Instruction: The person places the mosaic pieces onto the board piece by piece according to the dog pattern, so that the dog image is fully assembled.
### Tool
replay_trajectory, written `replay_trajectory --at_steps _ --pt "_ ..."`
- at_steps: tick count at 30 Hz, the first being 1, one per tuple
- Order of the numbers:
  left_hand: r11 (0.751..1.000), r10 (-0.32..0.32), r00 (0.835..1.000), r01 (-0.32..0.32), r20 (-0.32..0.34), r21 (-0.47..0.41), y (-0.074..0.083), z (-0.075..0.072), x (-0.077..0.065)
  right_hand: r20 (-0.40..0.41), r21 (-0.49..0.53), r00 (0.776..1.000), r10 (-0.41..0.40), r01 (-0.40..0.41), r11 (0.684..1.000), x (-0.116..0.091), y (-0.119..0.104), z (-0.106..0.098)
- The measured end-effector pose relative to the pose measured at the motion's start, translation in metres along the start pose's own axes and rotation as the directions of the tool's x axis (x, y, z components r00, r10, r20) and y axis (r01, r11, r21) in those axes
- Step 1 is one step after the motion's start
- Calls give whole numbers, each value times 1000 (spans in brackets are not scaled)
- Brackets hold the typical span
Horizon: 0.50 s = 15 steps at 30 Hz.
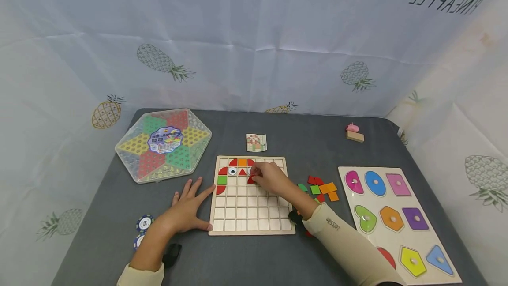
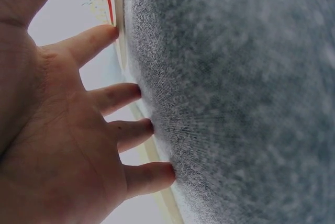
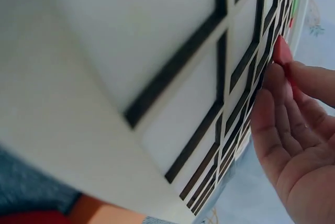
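A wooden grid board (image 1: 241,201) lies in the middle of the table, its upper left cells filled with red, orange and green tiles and a round eye tile (image 1: 232,171). My left hand (image 1: 183,210) is spread flat at the board's left side, thumb and index fingertips right at its edge, the other fingertips down on the dark cloth (image 2: 235,103). Over the upper part of the grid, my right hand (image 1: 271,178) pinches a red tile (image 3: 282,51) between thumb and fingers, close above the cells. The fingers partly cover a second round tile in the head view.
Loose red, green and orange tiles (image 1: 327,188) lie right of the board, partly behind the right forearm. A picture card (image 1: 256,142) sits beyond it. Around stand a Chinese checkers box (image 1: 164,144), poker chips (image 1: 144,223), a shape puzzle (image 1: 371,206) and a wooden block (image 1: 355,136).
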<state>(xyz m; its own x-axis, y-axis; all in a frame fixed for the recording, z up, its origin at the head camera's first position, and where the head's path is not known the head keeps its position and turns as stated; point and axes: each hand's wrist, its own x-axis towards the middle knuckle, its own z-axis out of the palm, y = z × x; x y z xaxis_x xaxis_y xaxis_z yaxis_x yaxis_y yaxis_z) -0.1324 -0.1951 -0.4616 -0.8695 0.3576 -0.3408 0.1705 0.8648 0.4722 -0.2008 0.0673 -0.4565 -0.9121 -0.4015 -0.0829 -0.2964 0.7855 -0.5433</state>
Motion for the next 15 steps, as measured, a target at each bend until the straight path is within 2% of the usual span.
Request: replay_trajectory --at_steps 7,15 --pt "1000 11 1000 -11 -7 -7 -3 2 0 32 -29 999 -7 8 1000 -1 -1 0" --pt "1000 5 1000 -5 -16 -7 -1 2 -1 33 26 999 -30 29 999 -2 -2 -3"
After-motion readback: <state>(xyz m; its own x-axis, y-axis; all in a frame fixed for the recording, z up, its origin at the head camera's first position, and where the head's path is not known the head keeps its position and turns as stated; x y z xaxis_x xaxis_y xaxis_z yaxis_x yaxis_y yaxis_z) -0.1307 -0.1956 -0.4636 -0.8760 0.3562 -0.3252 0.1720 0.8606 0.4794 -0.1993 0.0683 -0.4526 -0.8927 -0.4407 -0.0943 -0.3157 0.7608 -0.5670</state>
